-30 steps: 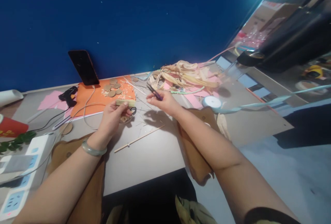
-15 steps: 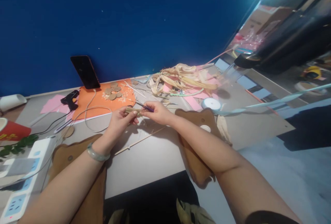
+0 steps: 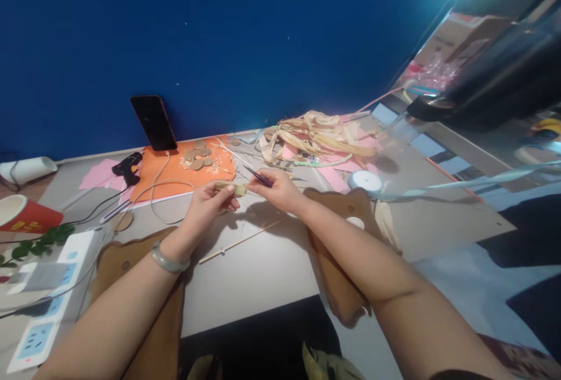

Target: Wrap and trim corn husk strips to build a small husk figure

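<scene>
My left hand (image 3: pixel 209 203), with a pale green bangle on the wrist, is closed on a short pale straw bundle (image 3: pixel 232 187) held over the grey table (image 3: pixel 258 263). My right hand (image 3: pixel 278 188) is closed on a thin dark purple tool (image 3: pixel 258 176), its tip pointing up and left, and its fingers meet the right end of the bundle. A thin wooden stick (image 3: pixel 241 241) lies on the table just below both hands.
An orange sheet (image 3: pixel 175 172) with brown discs (image 3: pixel 199 156), a black glue gun (image 3: pixel 128 165) and a leaning phone (image 3: pixel 154 123) stand at the back. Dried husk strips (image 3: pixel 315 134) and a ribbon roll (image 3: pixel 364 181) lie right. A power strip (image 3: pixel 52 292) and red cup (image 3: pixel 26 213) sit left.
My hands have come together: the right hand moved left and down with the tool to meet the bundle in the left hand. The view shifted slightly.
</scene>
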`<state>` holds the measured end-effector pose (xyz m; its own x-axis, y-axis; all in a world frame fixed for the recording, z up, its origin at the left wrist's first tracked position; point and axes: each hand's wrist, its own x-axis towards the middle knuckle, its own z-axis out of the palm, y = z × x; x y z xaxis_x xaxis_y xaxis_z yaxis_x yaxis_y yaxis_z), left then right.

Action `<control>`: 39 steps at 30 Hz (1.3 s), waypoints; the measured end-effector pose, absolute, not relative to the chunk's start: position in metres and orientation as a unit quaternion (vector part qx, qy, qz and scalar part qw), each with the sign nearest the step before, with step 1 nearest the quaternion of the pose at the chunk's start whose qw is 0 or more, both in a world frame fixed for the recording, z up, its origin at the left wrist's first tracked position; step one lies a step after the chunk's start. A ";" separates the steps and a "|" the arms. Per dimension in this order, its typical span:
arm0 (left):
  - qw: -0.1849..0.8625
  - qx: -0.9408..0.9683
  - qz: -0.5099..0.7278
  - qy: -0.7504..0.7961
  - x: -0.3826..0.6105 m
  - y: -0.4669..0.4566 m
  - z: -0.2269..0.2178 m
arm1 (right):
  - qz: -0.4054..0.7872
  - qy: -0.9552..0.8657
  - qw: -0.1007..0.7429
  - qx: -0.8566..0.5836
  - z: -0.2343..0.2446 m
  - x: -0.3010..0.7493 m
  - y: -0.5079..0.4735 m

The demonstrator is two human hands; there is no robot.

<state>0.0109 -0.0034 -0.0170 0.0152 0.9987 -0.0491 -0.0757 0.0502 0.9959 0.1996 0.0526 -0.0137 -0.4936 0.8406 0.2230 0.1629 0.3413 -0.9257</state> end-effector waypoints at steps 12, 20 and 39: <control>0.523 0.447 0.561 0.462 -0.002 0.001 -0.014 | 0.377 -0.802 0.296 -0.357 -0.010 0.206 0.056; 0.499 0.481 0.543 0.474 0.001 0.000 -0.011 | 0.379 -0.809 0.289 -0.344 -0.010 0.205 0.056; 0.488 0.507 0.503 0.501 0.004 -0.005 -0.001 | 0.376 -0.820 0.282 -0.326 -0.009 0.206 0.054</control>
